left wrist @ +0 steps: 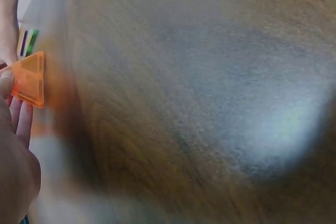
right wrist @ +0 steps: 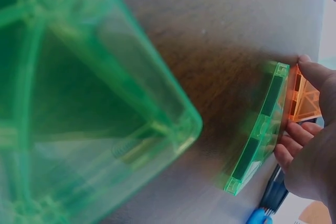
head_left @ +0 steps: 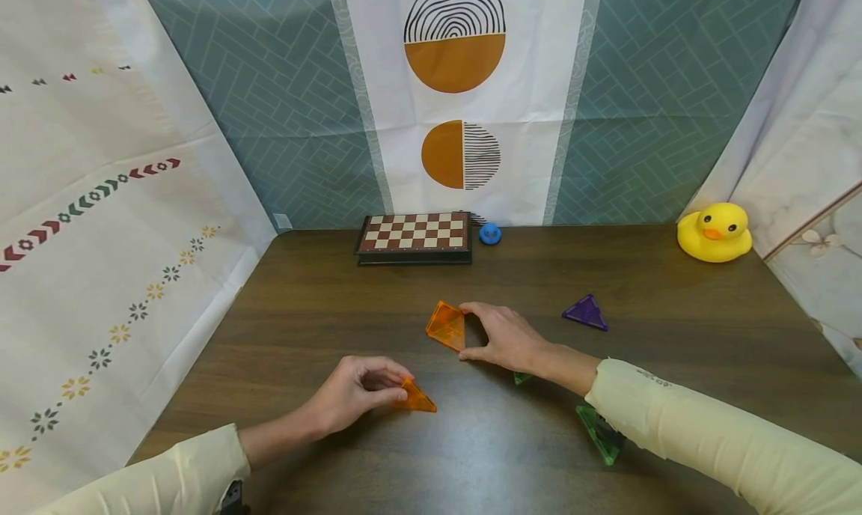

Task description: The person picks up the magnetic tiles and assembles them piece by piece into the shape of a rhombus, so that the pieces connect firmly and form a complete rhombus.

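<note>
My left hand [head_left: 360, 391] pinches an orange translucent triangular magnetic tile [head_left: 417, 399] between thumb and fingers, close over the table. In the left wrist view this tile [left wrist: 31, 80] juts out past the fingertips. Farther forward, the thumb and index finger of my right hand [head_left: 505, 339] pinch the right side of another orange magnetic tile piece [head_left: 447, 325]. That piece [right wrist: 304, 95] also shows between thumb and fingers in the right wrist view, behind a green tile [right wrist: 260, 129]. Under the right forearm lie green tiles, one [head_left: 601, 434] partly covered by the sleeve.
A purple triangular tile [head_left: 587, 313] lies beyond the right forearm on the wooden table [head_left: 323, 298]. Along the back stand a checkered board-game box [head_left: 414, 238], a small blue toy [head_left: 490, 234] and a yellow rubber duck [head_left: 715, 233]. Patterned cloth hangs behind.
</note>
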### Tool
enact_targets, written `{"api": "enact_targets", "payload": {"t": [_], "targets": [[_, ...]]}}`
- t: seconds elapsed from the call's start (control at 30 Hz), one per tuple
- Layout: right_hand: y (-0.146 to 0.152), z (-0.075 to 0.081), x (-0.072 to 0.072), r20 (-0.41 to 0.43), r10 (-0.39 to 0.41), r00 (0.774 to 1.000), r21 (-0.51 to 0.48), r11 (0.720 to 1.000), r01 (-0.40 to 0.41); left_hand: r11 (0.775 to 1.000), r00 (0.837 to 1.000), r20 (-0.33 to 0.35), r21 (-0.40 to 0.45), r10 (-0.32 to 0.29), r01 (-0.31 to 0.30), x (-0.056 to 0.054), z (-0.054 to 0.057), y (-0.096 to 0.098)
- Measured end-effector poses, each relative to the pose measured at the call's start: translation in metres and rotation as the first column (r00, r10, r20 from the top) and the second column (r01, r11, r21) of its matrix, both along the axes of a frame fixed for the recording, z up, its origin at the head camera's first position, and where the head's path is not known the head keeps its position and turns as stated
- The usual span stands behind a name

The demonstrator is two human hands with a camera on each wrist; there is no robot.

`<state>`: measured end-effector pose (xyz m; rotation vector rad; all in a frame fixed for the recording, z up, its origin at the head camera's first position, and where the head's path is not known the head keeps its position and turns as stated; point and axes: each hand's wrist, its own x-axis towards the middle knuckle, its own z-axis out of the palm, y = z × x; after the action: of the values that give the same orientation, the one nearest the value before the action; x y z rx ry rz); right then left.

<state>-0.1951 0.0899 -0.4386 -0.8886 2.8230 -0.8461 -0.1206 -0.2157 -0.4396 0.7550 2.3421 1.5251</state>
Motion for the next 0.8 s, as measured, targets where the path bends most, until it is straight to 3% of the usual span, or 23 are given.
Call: {"api": "enact_targets", "payload": {"t": [0.37,0.6,0.8], "targets": [[0.002,0.0,-0.001,0.005,0.009,1.0,-0.003,1.0,-0.009,0.999,0.995,-0.097,-0.011,0.028,-0.03,-0.014,0.007,0.01],[0.003,0.001,-0.002,0.009,0.017,1.0,0.0,1.0,-0.017,0.998,0.98,-0.193,-0.038,0.043,-0.051,-0.03,0.01,0.015],[0.004,0.001,-0.002,0.012,0.022,1.0,0.006,1.0,-0.022,0.996,0.971,-0.232,-0.055,0.054,-0.068,-0.042,0.012,0.021]]}}
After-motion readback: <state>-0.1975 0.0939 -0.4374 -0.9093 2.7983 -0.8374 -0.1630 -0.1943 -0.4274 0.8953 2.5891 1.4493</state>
